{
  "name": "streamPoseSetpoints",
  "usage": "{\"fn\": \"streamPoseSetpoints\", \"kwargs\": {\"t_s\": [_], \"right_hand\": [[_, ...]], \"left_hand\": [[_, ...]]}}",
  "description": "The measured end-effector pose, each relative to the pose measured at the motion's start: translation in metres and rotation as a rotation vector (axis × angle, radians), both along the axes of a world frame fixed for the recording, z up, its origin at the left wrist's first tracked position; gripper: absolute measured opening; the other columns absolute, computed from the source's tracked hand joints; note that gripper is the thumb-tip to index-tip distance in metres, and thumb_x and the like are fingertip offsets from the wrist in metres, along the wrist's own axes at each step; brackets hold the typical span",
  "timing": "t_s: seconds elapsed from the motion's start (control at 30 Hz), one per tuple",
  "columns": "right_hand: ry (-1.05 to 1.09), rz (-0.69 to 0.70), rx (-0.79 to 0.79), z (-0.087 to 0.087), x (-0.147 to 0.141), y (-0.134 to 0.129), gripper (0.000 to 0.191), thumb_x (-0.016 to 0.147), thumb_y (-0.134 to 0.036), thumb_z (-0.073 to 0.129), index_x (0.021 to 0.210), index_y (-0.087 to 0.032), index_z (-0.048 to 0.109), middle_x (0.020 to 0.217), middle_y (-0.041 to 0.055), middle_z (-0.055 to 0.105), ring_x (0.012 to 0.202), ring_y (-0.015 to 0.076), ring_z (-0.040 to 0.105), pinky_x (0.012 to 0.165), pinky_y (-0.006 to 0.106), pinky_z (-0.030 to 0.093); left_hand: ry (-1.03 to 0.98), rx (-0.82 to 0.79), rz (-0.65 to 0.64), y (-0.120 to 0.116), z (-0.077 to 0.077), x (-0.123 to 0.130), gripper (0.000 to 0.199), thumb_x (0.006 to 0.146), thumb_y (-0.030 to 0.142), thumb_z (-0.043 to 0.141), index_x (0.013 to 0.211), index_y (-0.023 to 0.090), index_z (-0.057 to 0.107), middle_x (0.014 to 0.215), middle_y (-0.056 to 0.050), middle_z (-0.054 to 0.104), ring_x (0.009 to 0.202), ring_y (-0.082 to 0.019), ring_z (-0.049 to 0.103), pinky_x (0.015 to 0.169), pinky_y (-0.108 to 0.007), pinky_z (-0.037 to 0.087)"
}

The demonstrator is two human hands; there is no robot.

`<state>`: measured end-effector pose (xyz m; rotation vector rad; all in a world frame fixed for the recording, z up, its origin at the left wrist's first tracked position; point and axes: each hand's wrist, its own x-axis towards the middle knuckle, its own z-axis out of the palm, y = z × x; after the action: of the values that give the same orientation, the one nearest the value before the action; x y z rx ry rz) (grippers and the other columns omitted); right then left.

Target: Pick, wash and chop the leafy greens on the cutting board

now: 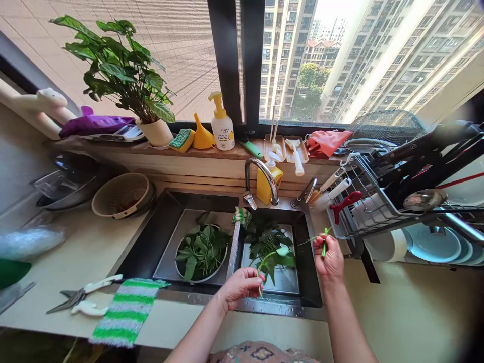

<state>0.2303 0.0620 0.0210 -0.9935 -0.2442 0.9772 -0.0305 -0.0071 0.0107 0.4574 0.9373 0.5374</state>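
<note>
My left hand (242, 288) pinches a leafy green stem (268, 257) over the front of the right sink basin, its leaf end reaching up and to the right. At the basin's right edge, my right hand (328, 257) is closed on short green stem pieces (324, 244). A thin strand trails leftward from them. Below, a pile of leafy greens (266, 244) lies in the right basin (312, 282). More leafy greens (204, 247) fill a round bowl (202, 280) in the left basin (162, 257). The curved faucet (260, 169) stands behind the divider, where a striped cloth (242, 217) hangs.
Scissors (81, 295) and a green-striped cloth (124, 312) lie on the left counter, with a colander (123, 196) behind. A dish rack (363, 201) with utensils and plates stands right. A potted plant (155, 132), a funnel (203, 135) and a pump bottle (223, 128) line the sill.
</note>
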Motion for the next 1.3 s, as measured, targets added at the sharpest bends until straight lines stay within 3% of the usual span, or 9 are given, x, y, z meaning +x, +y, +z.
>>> {"fn": "streamPoseSetpoints", "kwargs": {"t_s": [0.1,0.17,0.27,0.37,0.47,0.83,0.93,1.13,1.3], "right_hand": [[-0.035,-0.090,-0.032,0.008,0.003,-0.005,0.023,0.058,-0.025,0.071,0.070,-0.019,0.052,0.062,-0.0069,0.061,0.052,0.0056,0.058,0.051,0.016,0.050],[-0.164,0.085,-0.054,0.012,-0.008,-0.015,0.023,0.060,-0.028,0.072,0.074,-0.020,0.055,0.065,-0.0059,0.061,0.054,0.0071,0.058,0.052,0.018,0.049],[-0.374,0.507,-0.123,0.012,-0.041,-0.037,0.023,0.064,-0.034,0.071,0.078,-0.019,0.061,0.068,-0.0021,0.061,0.056,0.0095,0.058,0.054,0.021,0.049],[-0.454,0.748,-0.171,0.003,-0.074,-0.055,0.027,0.065,-0.042,0.070,0.076,-0.017,0.064,0.066,0.0002,0.059,0.055,0.0112,0.055,0.053,0.024,0.048],[-0.434,0.840,-0.189,-0.006,-0.090,-0.063,0.032,0.065,-0.046,0.068,0.076,-0.016,0.063,0.061,-0.0008,0.057,0.052,0.0108,0.052,0.049,0.023,0.043],[-0.418,0.915,-0.156,-0.010,-0.091,-0.066,0.030,0.073,-0.044,0.062,0.078,-0.015,0.058,0.062,-0.0014,0.055,0.053,0.0093,0.051,0.052,0.022,0.040],[-0.551,0.930,-0.134,-0.012,-0.090,-0.068,0.025,0.077,-0.041,0.057,0.078,-0.016,0.057,0.064,-0.0009,0.054,0.054,0.0097,0.051,0.052,0.022,0.041],[-1.037,0.846,0.020,-0.012,-0.087,-0.068,0.012,0.079,-0.025,0.049,0.073,-0.017,0.057,0.068,0.0015,0.056,0.063,0.0123,0.051,0.058,0.022,0.040],[-1.123,0.858,0.086,-0.012,-0.085,-0.066,0.010,0.077,-0.020,0.049,0.071,-0.019,0.056,0.068,0.0004,0.055,0.063,0.0121,0.049,0.058,0.022,0.038]], "left_hand": [[0.010,-0.043,0.070,0.003,-0.002,-0.001,0.025,0.061,0.025,0.074,0.077,0.012,0.060,0.061,0.000,0.062,0.052,-0.007,0.054,0.056,-0.021,0.040],[-0.031,-0.086,0.225,0.006,-0.003,0.002,0.026,0.061,0.025,0.075,0.078,0.013,0.060,0.062,0.001,0.062,0.054,-0.007,0.055,0.058,-0.021,0.041],[-0.112,-0.121,0.412,0.014,-0.003,0.009,0.028,0.060,0.023,0.076,0.081,0.014,0.060,0.061,0.002,0.061,0.057,-0.008,0.057,0.060,-0.022,0.044],[-0.152,-0.097,0.444,0.019,-0.001,0.016,0.028,0.062,0.021,0.075,0.085,0.014,0.060,0.062,0.001,0.061,0.057,-0.008,0.057,0.061,-0.022,0.045],[-0.163,-0.061,0.410,0.019,0.000,0.020,0.025,0.065,0.021,0.073,0.085,0.013,0.061,0.065,-0.001,0.063,0.061,-0.010,0.058,0.063,-0.024,0.046],[-0.179,-0.004,0.377,0.011,-0.002,0.022,0.021,0.066,0.022,0.073,0.083,0.013,0.062,0.074,-0.004,0.065,0.066,-0.011,0.060,0.069,-0.025,0.046],[-0.164,-0.007,0.374,0.011,-0.002,0.022,0.022,0.064,0.021,0.074,0.082,0.013,0.063,0.071,-0.003,0.065,0.063,-0.010,0.059,0.067,-0.023,0.046],[-0.169,0.012,0.326,0.010,0.002,0.022,0.026,0.061,0.020,0.076,0.084,0.012,0.065,0.073,-0.004,0.065,0.062,-0.008,0.057,0.066,-0.022,0.044],[-0.167,0.037,0.232,0.009,0.004,0.019,0.028,0.061,0.022,0.076,0.086,0.013,0.064,0.078,-0.004,0.063,0.064,-0.008,0.056,0.066,-0.023,0.043]]}}
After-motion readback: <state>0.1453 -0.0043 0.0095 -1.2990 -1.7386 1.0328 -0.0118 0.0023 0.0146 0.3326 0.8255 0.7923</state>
